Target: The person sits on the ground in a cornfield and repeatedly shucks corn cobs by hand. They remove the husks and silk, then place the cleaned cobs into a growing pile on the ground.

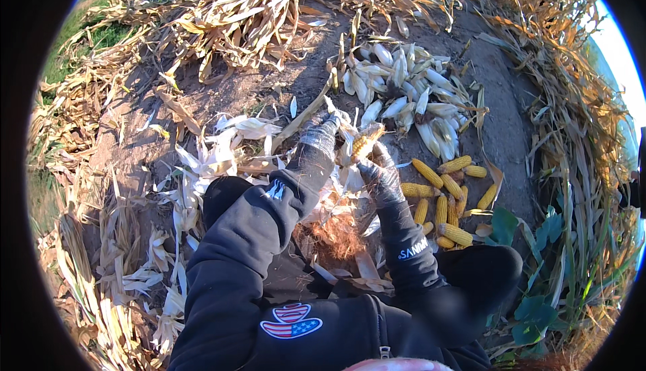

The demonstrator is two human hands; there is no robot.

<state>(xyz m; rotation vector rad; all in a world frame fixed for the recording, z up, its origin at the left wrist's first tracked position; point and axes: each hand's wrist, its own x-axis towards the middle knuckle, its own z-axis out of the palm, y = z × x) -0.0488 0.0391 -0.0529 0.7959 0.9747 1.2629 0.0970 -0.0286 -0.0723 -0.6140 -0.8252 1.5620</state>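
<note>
My left hand (330, 124), in a grey knitted glove, grips pale husk leaves pulled down beside a partly husked corn ear (364, 144). Yellow kernels show on the ear, with silk at its upper end. My right hand (376, 166), also gloved, holds that ear from below and the right. Husked yellow corn cobs (449, 194) lie in a pile to the right of my right forearm. Beyond my hands is a heap of ears still in pale husks (404, 86). Stripped husks (232, 144) lie to the left, and reddish-brown corn silk (335, 232) is heaped between my forearms.
Dry corn stalks (257, 13) lie in a thick band across the far side and down the left. More stalks (580, 118) line the right edge. Green broad-leaved plants (535, 318) grow near my right knee. Bare soil (227, 91) shows between the heaps.
</note>
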